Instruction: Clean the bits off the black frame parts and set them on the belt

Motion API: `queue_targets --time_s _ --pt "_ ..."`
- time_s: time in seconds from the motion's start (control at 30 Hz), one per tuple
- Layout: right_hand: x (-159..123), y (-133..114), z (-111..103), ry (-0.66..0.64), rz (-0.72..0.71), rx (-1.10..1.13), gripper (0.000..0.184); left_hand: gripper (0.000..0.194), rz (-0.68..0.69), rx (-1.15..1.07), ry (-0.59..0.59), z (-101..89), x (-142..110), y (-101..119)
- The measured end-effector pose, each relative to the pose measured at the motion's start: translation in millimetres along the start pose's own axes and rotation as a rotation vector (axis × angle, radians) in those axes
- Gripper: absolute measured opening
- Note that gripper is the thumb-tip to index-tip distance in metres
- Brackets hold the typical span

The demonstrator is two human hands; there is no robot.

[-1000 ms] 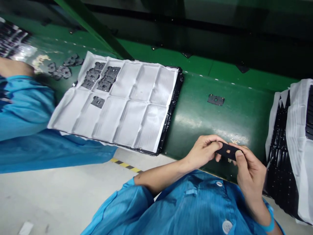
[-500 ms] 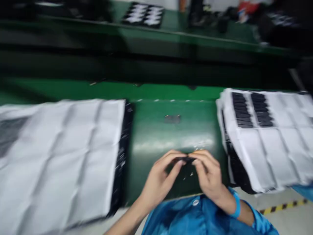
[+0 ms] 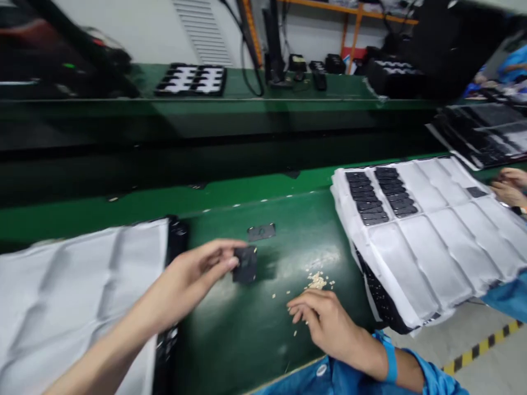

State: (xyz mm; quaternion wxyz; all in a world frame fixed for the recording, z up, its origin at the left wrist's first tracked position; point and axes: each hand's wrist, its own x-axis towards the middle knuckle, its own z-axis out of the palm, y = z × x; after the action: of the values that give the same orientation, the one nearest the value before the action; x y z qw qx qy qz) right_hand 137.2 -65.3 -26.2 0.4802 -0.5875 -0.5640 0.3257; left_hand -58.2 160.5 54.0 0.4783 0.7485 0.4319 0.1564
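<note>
Held part: small flat black plate (image 3: pixel 245 264), blurred, pinched at its 9 o'clock edge; it hangs just above the green belt (image 3: pixel 247 329), near frame centre.
Change: half a second ago both hands met on the plate close to the body; now only the left hand has it, carried out toward 11 o'clock from the torso. Judgement: the two-handed handling looks finished and the plate has passed to a one-hand carry.
Left hand (image 3: pixel 193 274): fingers closed on the plate, thumb and fingertips (image 3: pixel 230 262) at its left edge; most of the plate projects free to the right of them.
Right hand (image 3: pixel 325 323): no longer on the plate, holds nothing; fingers loosely curled, tips resting on or just over the belt at 4 o'clock from the plate, well apart from it. Blue wristband (image 3: pixel 390 359) on the wrist.
Loose plate (image 3: pixel 261 232): a second flat piece lies on the belt at 1 o'clock from the held one, near but not touching.
Crumbs (image 3: pixel 318 281): pale flecks on the belt between the held plate and the right hand.
Left tray (image 3: pixel 82 296): white-lined, at 9 o'clock, just beside the left forearm; pockets in view show no parts.
Right tray stack (image 3: pixel 432 241): at 3 o'clock, white liner on top; two pockets at its far-left corner hold rows of black plates (image 3: pixel 379 195).
Other person: hands (image 3: pixel 510 184) at the far right edge, beyond that stack.
Background: another tray (image 3: pixel 191 79) on the far bench at 12 o'clock.
</note>
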Motion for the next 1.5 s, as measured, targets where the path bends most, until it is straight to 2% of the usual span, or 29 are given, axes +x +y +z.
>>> queue_targets --time_s 0.03,0.13,0.23,0.3,0.37,0.5,0.63,0.83,0.93,1.03,1.27,1.43,1.5 --pt "-2 0 -2 0.008 -0.006 0.015 0.041 0.033 -0.013 -0.029 -0.026 -5.4 11 3" --pt "-5 2 -8 0.06 -0.035 0.037 0.046 0.018 -0.092 -0.116 0.041 -16.9 45 8" --pt "-3 7 -15 0.058 -0.028 0.025 0.043 0.024 -0.225 -0.219 0.076 -23.1 73 2" --pt "-2 9 -19 0.045 -0.044 0.018 0.04 0.026 -0.283 -0.261 0.096 -20.9 81 -4" --pt "-1 10 -21 0.041 -0.061 0.011 0.038 0.029 -0.312 -0.32 0.108 -11.7 80 -9" --pt "-1 11 -22 0.054 -0.076 -0.003 0.037 0.027 -0.352 -0.463 0.116 17.8 61 -15" --pt "1 11 -18 0.05 -0.076 0.012 0.036 0.024 -0.432 -0.595 0.209 42.9 49 -16" --pt "4 8 -16 0.039 -0.087 0.035 0.035 0.031 -0.549 -0.701 0.249 64.7 52 -10" --pt "4 9 -17 0.044 -0.086 0.038 0.035 0.032 -0.572 -0.69 0.315 70.7 51 -10" --pt "4 9 -17 0.033 -0.095 0.047 0.035 0.031 -0.593 -0.682 0.34 72.8 50 -8" --pt "5 6 -15 0.058 -0.103 0.063 0.04 0.022 -0.674 -0.551 0.156 69.7 40 5" --pt "7 7 -18 0.11 -0.108 0.065 0.043 0.021 -0.639 -0.297 0.079 46.2 31 -2" --pt "6 8 -20 0.122 -0.105 0.07 0.043 0.019 -0.539 -0.124 0.038 33.6 36 -4"
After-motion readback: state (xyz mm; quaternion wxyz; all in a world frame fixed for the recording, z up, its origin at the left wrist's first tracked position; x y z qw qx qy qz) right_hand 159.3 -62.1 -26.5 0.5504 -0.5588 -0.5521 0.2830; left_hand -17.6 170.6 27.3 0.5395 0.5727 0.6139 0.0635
